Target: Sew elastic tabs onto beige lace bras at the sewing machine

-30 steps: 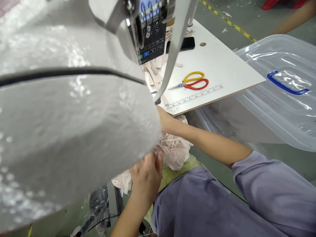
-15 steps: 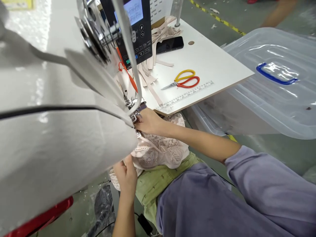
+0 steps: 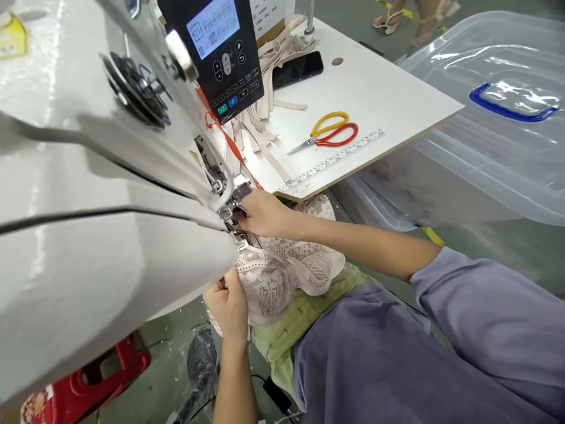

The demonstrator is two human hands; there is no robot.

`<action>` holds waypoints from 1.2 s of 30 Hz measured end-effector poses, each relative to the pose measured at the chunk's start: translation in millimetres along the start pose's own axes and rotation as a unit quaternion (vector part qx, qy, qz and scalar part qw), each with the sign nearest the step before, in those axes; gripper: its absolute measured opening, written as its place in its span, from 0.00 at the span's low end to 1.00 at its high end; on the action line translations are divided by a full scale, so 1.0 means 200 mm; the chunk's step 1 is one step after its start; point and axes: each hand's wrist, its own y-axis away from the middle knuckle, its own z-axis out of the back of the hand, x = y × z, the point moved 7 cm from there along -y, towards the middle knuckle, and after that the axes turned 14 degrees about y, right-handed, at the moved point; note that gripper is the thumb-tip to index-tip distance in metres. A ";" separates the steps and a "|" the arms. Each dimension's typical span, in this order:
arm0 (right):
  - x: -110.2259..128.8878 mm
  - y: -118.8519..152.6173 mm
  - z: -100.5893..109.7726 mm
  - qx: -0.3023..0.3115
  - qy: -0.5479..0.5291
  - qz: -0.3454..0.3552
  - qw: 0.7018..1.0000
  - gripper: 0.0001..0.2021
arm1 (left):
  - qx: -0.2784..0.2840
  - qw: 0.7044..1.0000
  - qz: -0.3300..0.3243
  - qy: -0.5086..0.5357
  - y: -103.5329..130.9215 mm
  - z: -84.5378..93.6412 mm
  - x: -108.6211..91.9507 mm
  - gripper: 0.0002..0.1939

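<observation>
A pale pink lace bra (image 3: 268,288) lies under the sewing machine's presser foot (image 3: 242,241) and hangs down onto the lap. Below the machine head, my left hand (image 3: 228,299) is closed in a pinch on the lace edge of the bra. Just behind the presser foot, my right hand (image 3: 267,213) has its fingers bent in toward the needle area. Metal parts cover its fingertips, so what they grip is hidden. The white machine head (image 3: 110,282) fills the left side of the view.
Yellow-and-red-handled scissors (image 3: 324,132), a black phone (image 3: 298,69) and cut fabric strips (image 3: 260,126) lie on the white table (image 3: 375,88). A control panel (image 3: 216,56) stands behind the machine. Lidded plastic bins (image 3: 477,159) stand at right; a person's feet (image 3: 391,19) show beyond.
The view has shifted, showing more of the control panel and the red stool-like object at lower left. Both hands stay at the bra, near the presser foot. A person's feet now show at the top.
</observation>
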 end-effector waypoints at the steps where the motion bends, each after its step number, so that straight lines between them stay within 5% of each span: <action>1: 0.00 0.00 0.00 -0.002 -0.003 -0.001 1.000 0.08 | 0.004 1.000 -0.008 -0.007 0.00 0.00 -0.01 0.10; 18: -0.01 0.01 0.06 0.007 -0.060 0.011 0.998 0.11 | 0.041 0.995 -0.060 -0.069 0.00 -0.07 -0.06 0.13; 24: -0.01 0.03 0.07 0.003 -0.096 0.006 0.995 0.06 | 0.103 0.991 0.070 -0.039 0.00 -0.05 -0.01 0.19; 27: 0.00 0.08 0.12 -0.001 -0.128 -0.003 0.992 0.03 | 0.228 0.946 0.218 0.073 0.11 -0.13 0.02 0.26; 30: 0.00 0.18 0.20 0.044 -0.170 -0.045 0.983 0.07 | 0.313 0.850 0.356 0.231 0.35 -0.26 0.05 0.33; 32: 0.02 0.25 0.26 0.094 -0.203 -0.050 0.973 0.09 | 0.343 0.803 0.388 0.294 0.50 -0.35 0.07 0.36; 36: 0.00 0.39 0.31 0.153 -0.365 -0.115 0.911 0.07 | 0.385 0.794 0.379 0.278 0.68 -0.54 0.16 0.41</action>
